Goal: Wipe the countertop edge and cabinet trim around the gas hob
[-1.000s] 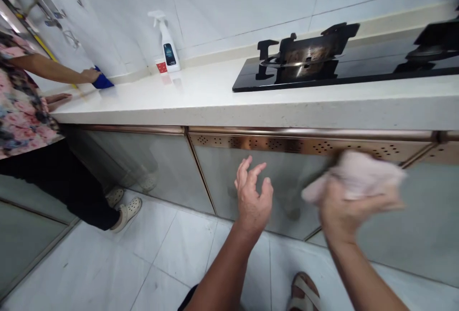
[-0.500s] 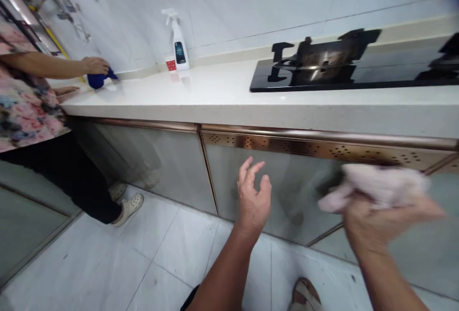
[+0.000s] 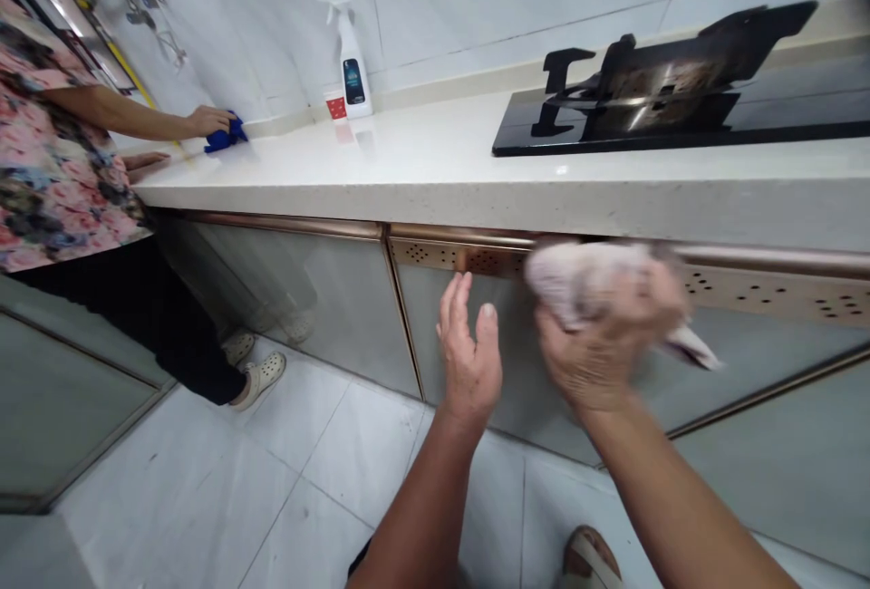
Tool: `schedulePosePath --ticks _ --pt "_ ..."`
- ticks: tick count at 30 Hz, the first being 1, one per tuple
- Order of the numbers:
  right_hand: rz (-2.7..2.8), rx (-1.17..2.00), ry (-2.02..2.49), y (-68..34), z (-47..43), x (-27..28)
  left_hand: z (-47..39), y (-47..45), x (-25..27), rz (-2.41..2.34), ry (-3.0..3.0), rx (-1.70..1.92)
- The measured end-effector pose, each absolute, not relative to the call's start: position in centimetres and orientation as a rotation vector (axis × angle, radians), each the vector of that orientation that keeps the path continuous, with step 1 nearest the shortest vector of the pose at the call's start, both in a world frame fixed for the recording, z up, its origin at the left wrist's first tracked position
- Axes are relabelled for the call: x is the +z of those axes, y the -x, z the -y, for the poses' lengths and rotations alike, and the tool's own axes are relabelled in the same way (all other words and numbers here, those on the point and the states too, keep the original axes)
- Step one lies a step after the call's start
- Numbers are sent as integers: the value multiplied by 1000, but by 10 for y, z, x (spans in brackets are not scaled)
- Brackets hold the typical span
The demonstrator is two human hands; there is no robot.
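Note:
My right hand (image 3: 604,335), smeared by motion, grips a pale pinkish cloth (image 3: 577,276) against the copper-coloured perforated strip (image 3: 754,288) along the cabinet's top. One corner of the cloth dangles to the right of the hand. My left hand (image 3: 470,344) holds nothing; its fingers are raised and the thumb stands apart, in front of the grey cabinet door (image 3: 421,326). Whether its fingertips touch the strip I cannot tell. Above both hands runs the edge of the white countertop (image 3: 435,154).
A black gas hob (image 3: 680,131) is set into the counter at right. Against the wall stand a white spray bottle (image 3: 353,72) and a small red-and-white box (image 3: 335,106). At left a co-worker's hand (image 3: 209,120) presses a blue cloth (image 3: 227,134) on the counter.
My right hand has swept left along the strip with the cloth, closer to my left hand. The left hand stays nearly in place. The co-worker's blue cloth has shifted, and the view has tilted slightly.

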State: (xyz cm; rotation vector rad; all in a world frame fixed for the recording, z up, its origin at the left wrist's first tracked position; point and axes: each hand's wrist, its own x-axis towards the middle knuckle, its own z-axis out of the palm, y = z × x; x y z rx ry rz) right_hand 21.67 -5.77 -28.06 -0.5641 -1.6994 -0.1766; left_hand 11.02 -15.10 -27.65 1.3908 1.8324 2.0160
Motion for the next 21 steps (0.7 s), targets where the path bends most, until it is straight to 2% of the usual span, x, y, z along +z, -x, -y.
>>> schedulePosePath --ticks 2,9,14,18,21 --pt "1691 -353 522 -190 66 -274 150 -107 -278 -1857 -1334 2075" --pt "1954 -401 392 -129 78 -249 151 -95 -282 -2100 -1049 2184" --pt "2192 -377 300 -179 70 -318 153 -92 -285 -2129 -1143 2119" --pt "2332 -469 294 -262 53 -395 153 -101 -286 -2105 -1369 1774" --pt "2269 -452 479 -327 38 -416 149 -109 -289 -2095 -1471 1639"
